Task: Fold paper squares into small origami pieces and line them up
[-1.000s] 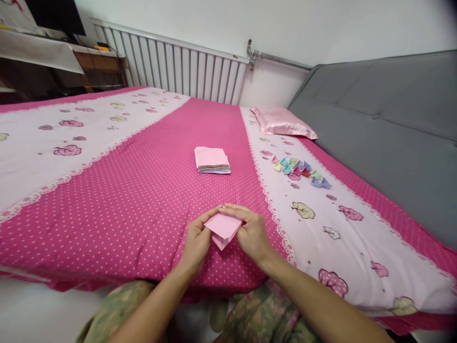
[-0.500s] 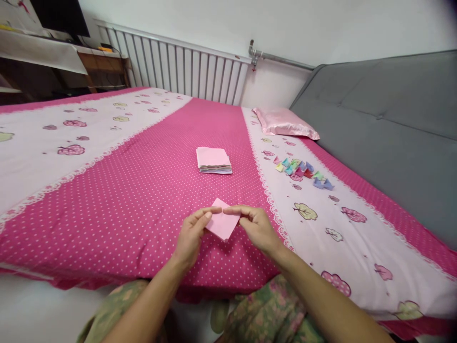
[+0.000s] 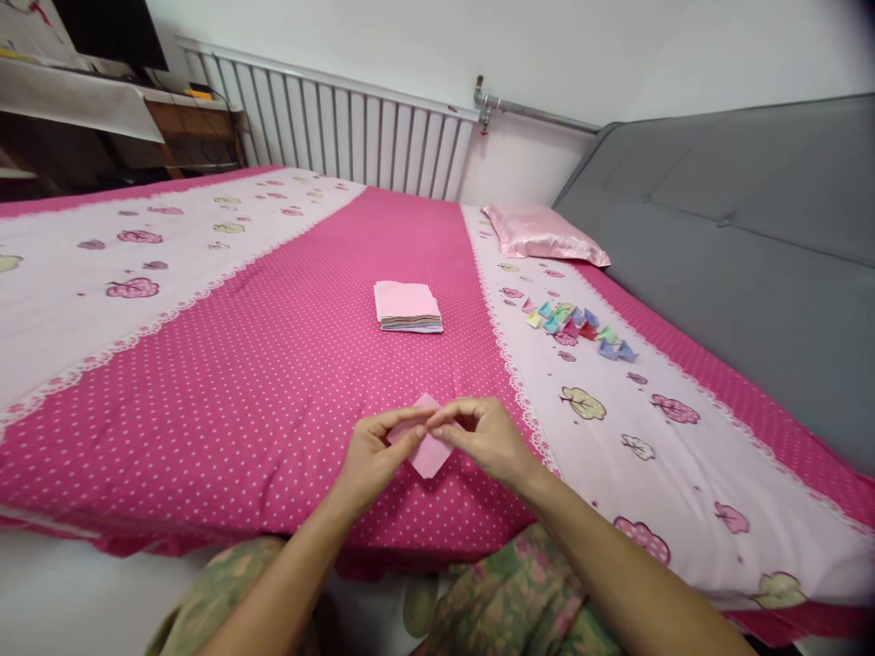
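A small pink square of folded paper (image 3: 430, 457) is held between my two hands, one corner toward me, just above the bed's near edge. My left hand (image 3: 375, 451) pinches it from the left, thumb on top. On the other side, my right hand (image 3: 482, 439) is closed on it, thumb and forefinger meeting near the paper's middle, close to the left fingertips. The fingers cover part of its upper half. Farther back lies a stack of square paper (image 3: 408, 304) with a pink sheet on top.
Several small folded paper pieces (image 3: 571, 321) in mixed colours lie on the white band at the right. A pink pillow (image 3: 543, 237) rests by the grey headboard (image 3: 738, 228). A radiator (image 3: 334, 123) and a desk with a monitor (image 3: 113, 36) stand beyond the bed.
The paper has come slightly toward me. My right thumb has moved up onto its face, and the fingertips of both hands now meet in a pinch near its middle.
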A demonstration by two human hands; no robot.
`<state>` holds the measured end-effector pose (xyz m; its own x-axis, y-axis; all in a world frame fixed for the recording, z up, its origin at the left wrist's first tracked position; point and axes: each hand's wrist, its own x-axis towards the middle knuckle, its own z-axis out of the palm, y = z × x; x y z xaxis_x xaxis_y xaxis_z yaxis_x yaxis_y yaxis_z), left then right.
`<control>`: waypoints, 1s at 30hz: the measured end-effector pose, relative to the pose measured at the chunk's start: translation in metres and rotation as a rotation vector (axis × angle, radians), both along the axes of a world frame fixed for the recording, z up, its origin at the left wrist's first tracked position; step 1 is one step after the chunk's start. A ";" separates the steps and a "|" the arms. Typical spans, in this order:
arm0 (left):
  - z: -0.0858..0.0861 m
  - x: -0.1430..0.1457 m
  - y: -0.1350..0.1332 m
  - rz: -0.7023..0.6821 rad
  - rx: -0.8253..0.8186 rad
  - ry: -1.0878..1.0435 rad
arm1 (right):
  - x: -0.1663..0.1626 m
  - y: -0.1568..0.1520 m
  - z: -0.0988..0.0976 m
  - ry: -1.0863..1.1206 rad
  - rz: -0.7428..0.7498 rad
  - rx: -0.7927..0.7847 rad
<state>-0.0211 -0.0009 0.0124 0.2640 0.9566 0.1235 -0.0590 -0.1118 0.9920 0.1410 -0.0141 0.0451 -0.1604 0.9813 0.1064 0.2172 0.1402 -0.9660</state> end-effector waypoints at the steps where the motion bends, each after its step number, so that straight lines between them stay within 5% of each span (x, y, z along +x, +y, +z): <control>1: 0.000 0.000 0.000 -0.019 0.009 0.018 | 0.000 0.000 0.000 -0.016 0.021 -0.001; 6: 0.004 0.000 -0.001 -0.097 -0.055 0.025 | 0.002 0.000 -0.001 -0.029 0.066 -0.022; 23: 0.003 0.000 0.004 0.021 -0.219 -0.145 | 0.004 0.002 0.001 0.139 -0.068 -0.322; 30: 0.003 -0.001 0.003 -0.042 -0.180 -0.157 | 0.006 0.000 0.004 0.034 0.167 -0.254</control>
<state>-0.0223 0.0018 0.0157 0.2956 0.9553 -0.0057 -0.2145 0.0722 0.9740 0.1469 -0.0145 0.0489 -0.3219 0.9377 -0.1309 0.1788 -0.0755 -0.9810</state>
